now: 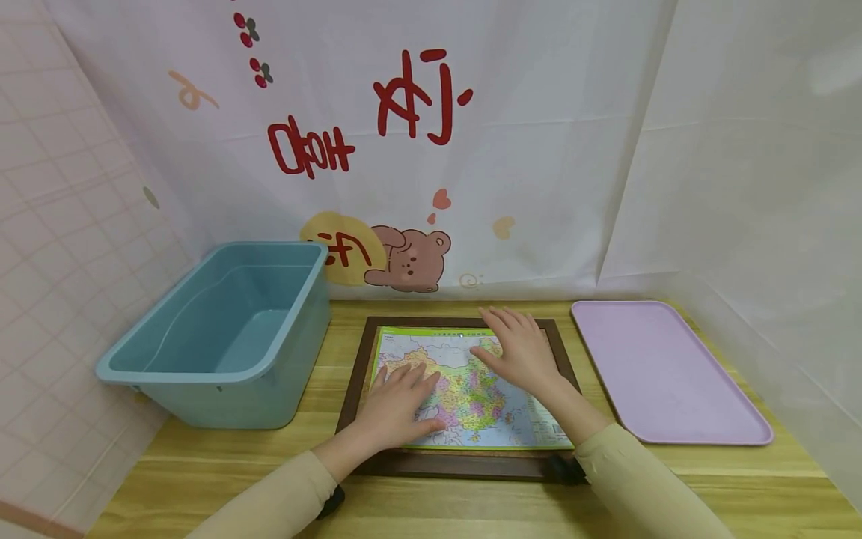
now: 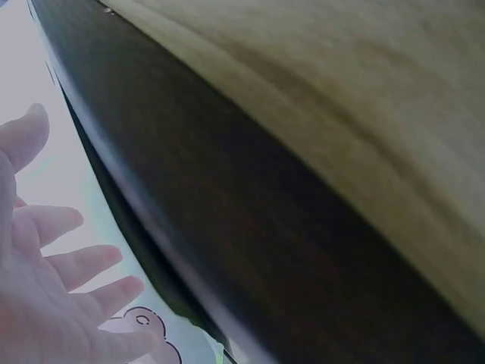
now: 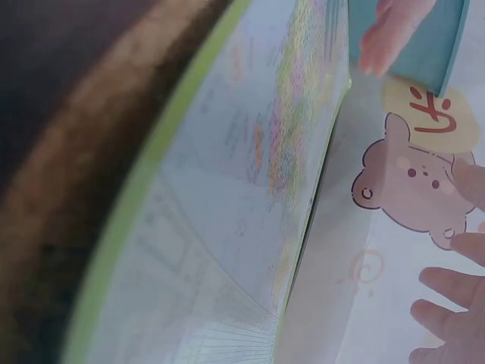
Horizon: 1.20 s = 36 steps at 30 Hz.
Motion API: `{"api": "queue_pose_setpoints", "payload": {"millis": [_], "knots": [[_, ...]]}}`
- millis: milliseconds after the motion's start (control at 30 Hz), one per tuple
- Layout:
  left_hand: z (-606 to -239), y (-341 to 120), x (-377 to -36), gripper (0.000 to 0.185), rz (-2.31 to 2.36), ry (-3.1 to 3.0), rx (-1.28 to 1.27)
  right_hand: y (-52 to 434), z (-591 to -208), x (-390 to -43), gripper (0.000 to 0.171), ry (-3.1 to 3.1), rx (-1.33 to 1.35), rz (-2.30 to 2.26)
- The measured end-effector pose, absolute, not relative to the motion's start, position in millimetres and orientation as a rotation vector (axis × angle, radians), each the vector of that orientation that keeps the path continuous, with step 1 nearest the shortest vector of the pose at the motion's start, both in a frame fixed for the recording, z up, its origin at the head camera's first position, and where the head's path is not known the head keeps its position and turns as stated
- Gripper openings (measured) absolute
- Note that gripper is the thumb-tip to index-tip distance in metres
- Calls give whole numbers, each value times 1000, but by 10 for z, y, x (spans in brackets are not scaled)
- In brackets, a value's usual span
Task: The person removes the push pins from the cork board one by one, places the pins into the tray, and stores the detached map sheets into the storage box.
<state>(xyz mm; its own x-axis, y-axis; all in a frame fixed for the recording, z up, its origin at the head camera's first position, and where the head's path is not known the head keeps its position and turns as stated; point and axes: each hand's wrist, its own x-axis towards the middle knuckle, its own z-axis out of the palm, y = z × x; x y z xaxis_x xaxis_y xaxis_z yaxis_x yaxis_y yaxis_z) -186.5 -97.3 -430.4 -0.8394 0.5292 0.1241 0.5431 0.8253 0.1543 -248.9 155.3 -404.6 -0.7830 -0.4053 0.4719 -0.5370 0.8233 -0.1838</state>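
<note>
Both hands lie flat on the map puzzle (image 1: 465,389), which sits inside a dark wooden frame (image 1: 355,378) on the wooden table (image 1: 202,468). Going by how they lie, the step in hand looks like steadying or pressing the map down in its frame, with no piece lifted yet. A sensible next move would call for a fingertip working under an edge or a single piece, since flat palms give no purchase on something so thin.

The left hand (image 1: 397,404) rests on the map's lower left part, fingers straight and slightly spread, pointing away from the person, holding nothing. The right hand (image 1: 518,352) lies on the upper right part, its fingers (image 1: 494,318) stretched out and reaching the top border of the frame, also holding nothing. Both forearms, in pale yellow sleeves (image 1: 640,479), come in from the near edge and angle inward.

The left wrist view is blurred, but it appears to show the dark frame edge close up with spread fingers (image 2: 76,262) beside it.

A blue plastic bin (image 1: 222,337) stands just left of the frame, and a pink tray (image 1: 663,370) lies to its right. A printed curtain with a cartoon bear (image 1: 407,258) hangs behind the table.
</note>
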Motion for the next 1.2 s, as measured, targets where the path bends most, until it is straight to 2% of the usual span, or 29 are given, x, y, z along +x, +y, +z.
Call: {"api": "queue_pose_setpoints", "payload": {"millis": [667,1200], "knots": [[-4361,-941,-1901,68,-229,-3032,-878,1456,-4057,-2780,58,-2714,654,489],[-4351,-930,-1914,69,-170,-3021,-894,1364,-4134,-2997,47,-2806,585,645]]}}
